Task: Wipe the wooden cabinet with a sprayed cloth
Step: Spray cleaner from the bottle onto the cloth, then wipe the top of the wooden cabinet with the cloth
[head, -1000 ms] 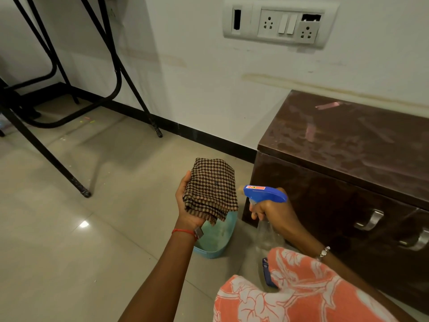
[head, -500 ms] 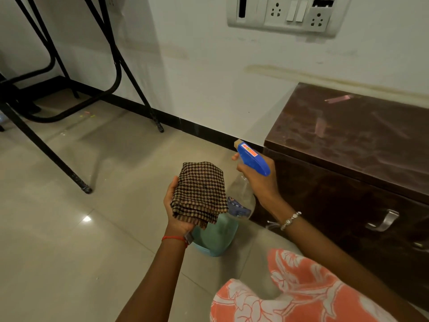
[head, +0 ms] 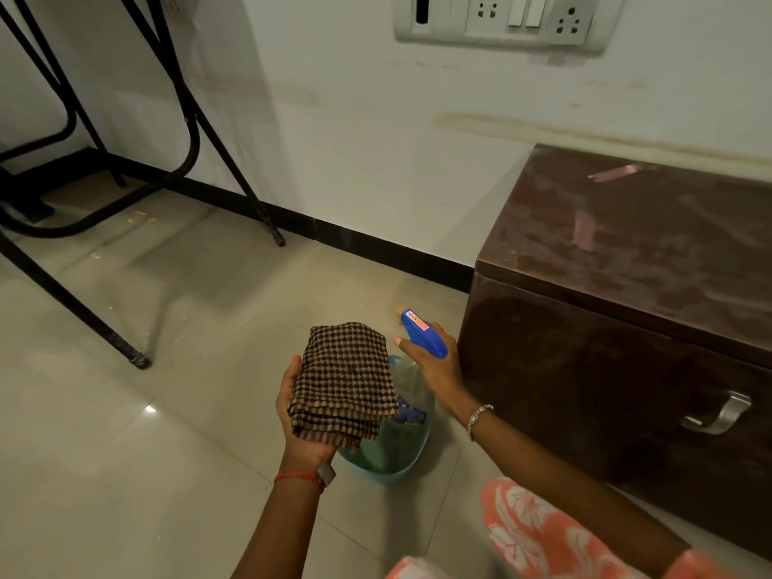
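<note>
A folded brown-and-black checked cloth (head: pixel 344 380) rests on the palm of my left hand (head: pixel 298 432), held low over the floor. Just right of it, my right hand (head: pixel 436 371) grips a clear spray bottle (head: pixel 411 384) with a blue trigger head (head: pixel 422 333); the nozzle points up and left, past the cloth's far edge. The dark brown wooden cabinet (head: pixel 626 261) stands at the right against the wall, its top dusty and streaked, with a metal handle (head: pixel 716 413) on its front.
A light blue plastic tub (head: pixel 386 468) sits on the tiled floor under both hands. Black metal stand legs (head: pixel 138 361) occupy the left. A switch and socket panel (head: pixel 501 18) is on the white wall above. My orange floral knee (head: pixel 539 532) is at bottom right.
My right hand lifted the spray bottle from beside the cabinet and tilted it next to the cloth. My left hand with the cloth dropped slightly; the view shifted a little.
</note>
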